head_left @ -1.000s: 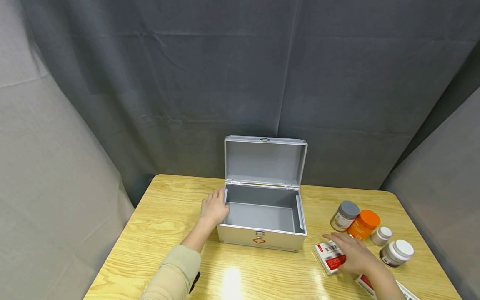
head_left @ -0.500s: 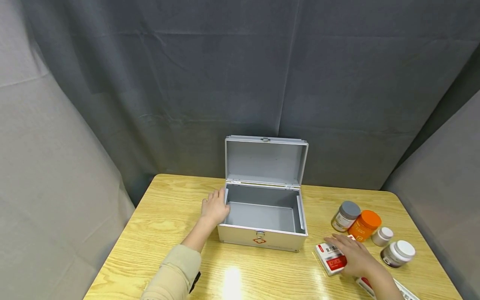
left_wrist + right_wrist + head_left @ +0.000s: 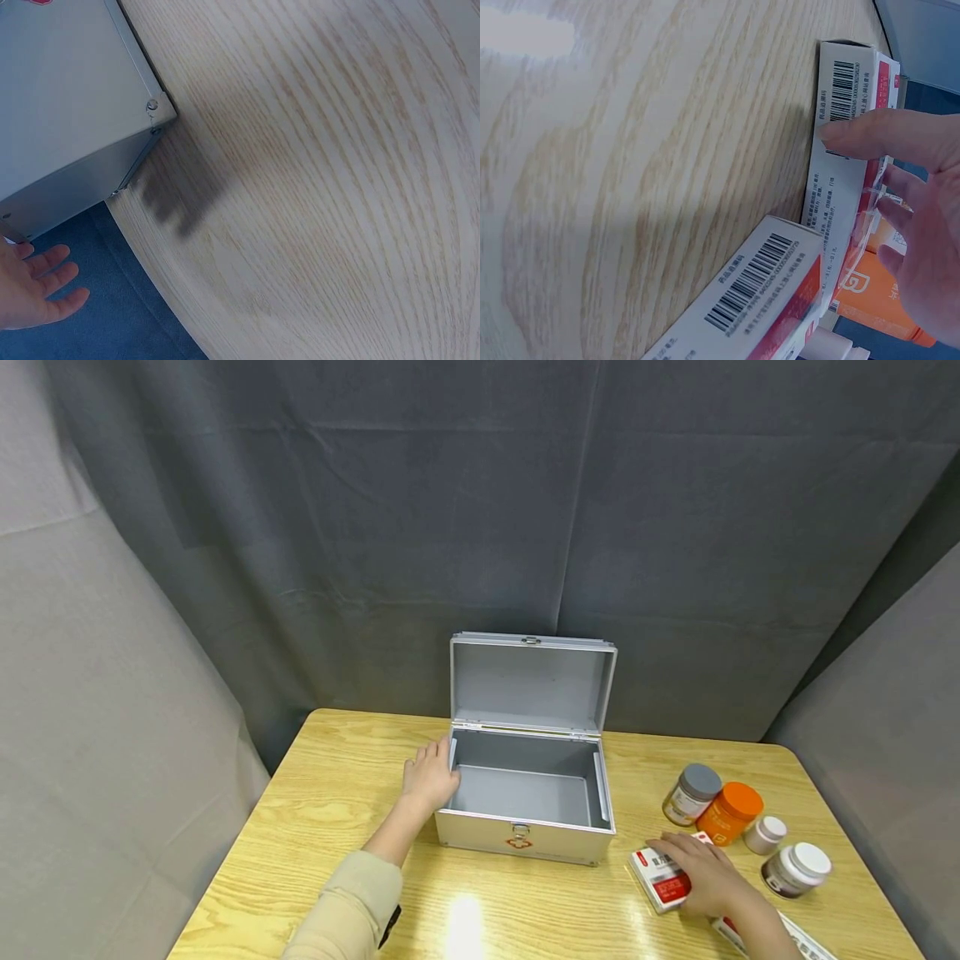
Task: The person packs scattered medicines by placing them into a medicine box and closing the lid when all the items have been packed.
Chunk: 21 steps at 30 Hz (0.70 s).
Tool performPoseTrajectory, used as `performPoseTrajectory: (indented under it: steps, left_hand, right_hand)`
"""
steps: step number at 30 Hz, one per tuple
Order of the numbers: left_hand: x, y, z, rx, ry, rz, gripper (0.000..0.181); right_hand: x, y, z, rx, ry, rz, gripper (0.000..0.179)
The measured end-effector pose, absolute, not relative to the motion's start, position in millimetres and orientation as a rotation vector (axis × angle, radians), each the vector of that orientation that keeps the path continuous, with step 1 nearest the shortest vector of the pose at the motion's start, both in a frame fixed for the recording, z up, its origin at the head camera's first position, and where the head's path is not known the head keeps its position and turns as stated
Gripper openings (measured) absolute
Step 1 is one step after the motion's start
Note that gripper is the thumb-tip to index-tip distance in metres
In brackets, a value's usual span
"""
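Observation:
A silvery first-aid box with a red cross stands on the table, its lid raised and its inside bare. At its left rim rests my left hand, the thumb at the inner edge. In the left wrist view, the other fingers extend loosely outside the wall. My right hand holds a white and red medicine box lying on the table at right. The right wrist view shows the thumb pressed on its barcoded side; where the fingertips meet the far side is partly hidden.
Behind the right hand stand a grey-capped jar, an orange jar, a small white bottle and a white-capped jar. A second medicine box lies under the right wrist. Grey curtains surround the table.
My right hand has settled slightly lower over the medicine box, which stays in the same place. The left hand keeps its position at the first-aid box.

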<state>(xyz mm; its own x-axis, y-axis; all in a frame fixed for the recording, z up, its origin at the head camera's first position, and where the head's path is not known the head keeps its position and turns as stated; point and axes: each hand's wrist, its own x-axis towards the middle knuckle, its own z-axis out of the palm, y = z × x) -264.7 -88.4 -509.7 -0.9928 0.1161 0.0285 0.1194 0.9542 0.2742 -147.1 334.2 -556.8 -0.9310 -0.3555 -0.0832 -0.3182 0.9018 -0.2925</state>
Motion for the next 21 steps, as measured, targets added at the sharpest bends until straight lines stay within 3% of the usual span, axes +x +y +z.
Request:
performPoseTrajectory:
  steps: [21]
  left_hand:
    - [-264.8,-89.1,-510.1,-0.197,-3.098,-0.441,0.066]
  right_hand:
    - [-149.4,335.7,-565.4,-0.549,2.953,-0.422,0.09]
